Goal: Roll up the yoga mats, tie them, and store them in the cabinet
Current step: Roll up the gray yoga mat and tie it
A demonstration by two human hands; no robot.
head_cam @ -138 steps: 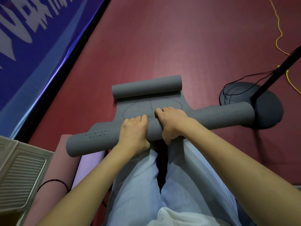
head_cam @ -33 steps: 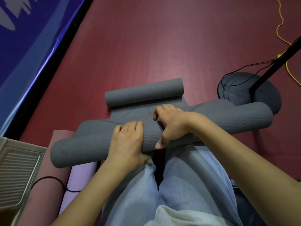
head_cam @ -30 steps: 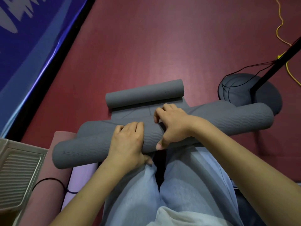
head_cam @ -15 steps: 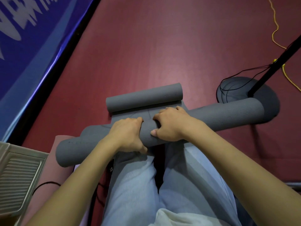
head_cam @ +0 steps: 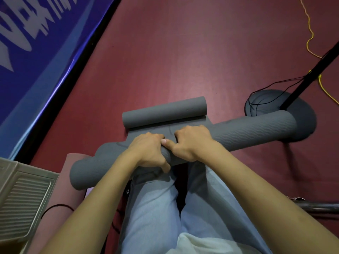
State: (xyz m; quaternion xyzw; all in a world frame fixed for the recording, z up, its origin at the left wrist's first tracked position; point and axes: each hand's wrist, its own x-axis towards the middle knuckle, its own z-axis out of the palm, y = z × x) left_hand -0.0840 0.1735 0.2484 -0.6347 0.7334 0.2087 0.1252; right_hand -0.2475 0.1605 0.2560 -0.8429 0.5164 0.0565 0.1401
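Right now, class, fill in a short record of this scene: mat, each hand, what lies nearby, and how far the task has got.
Mat: grey yoga mat, rolled from the near end into a thick roll lying across the person's knees; its far end curls into a smaller roll, with a short flat stretch between.
Left hand: grips the thick roll near its middle.
Right hand: grips the roll beside the left.
Nearby: pink mat with a black cord; round stand base; red floor.
Progress: rolling unfinished; not tied.
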